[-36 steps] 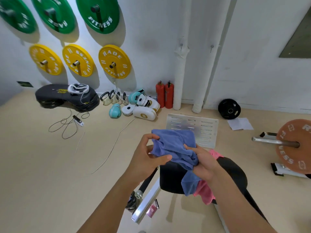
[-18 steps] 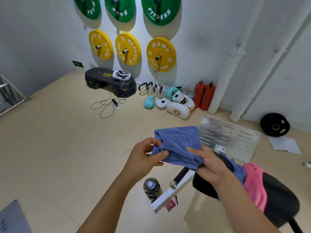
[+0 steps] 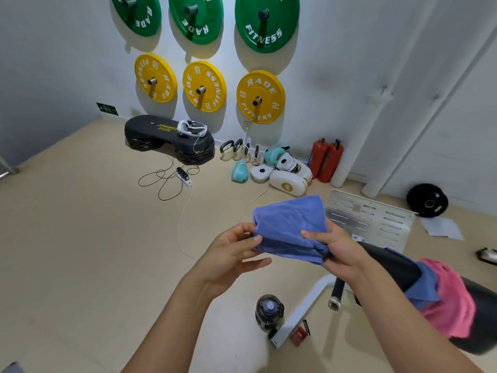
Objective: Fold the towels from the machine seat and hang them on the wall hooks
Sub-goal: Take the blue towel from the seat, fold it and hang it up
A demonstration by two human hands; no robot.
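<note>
- The blue towel [image 3: 289,227] is held in the air between both hands, out over the floor and clear of the machine seat [image 3: 390,265]. It is already gathered into a thick, roughly folded pad.
- It looks light and soft, with no stiffness of its own. Its layers would likely sag or slide apart if gripped at only one point, so the folded edges and corners are the places to pinch.
- The left hand [image 3: 231,254] has its thumb and fingers [image 3: 254,239] closed on the towel's left edge; its lower fingers are curled loosely beneath, touching nothing that I can see.
- The right hand [image 3: 338,251] clamps the lower right corner, thumb laid across the top, fingers wrapped under the cloth.
- A second blue towel [image 3: 422,286] and a pink towel [image 3: 451,300] lie crumpled on the seat, touching each other, unfolded.
- No wall hooks are visible here.
</note>
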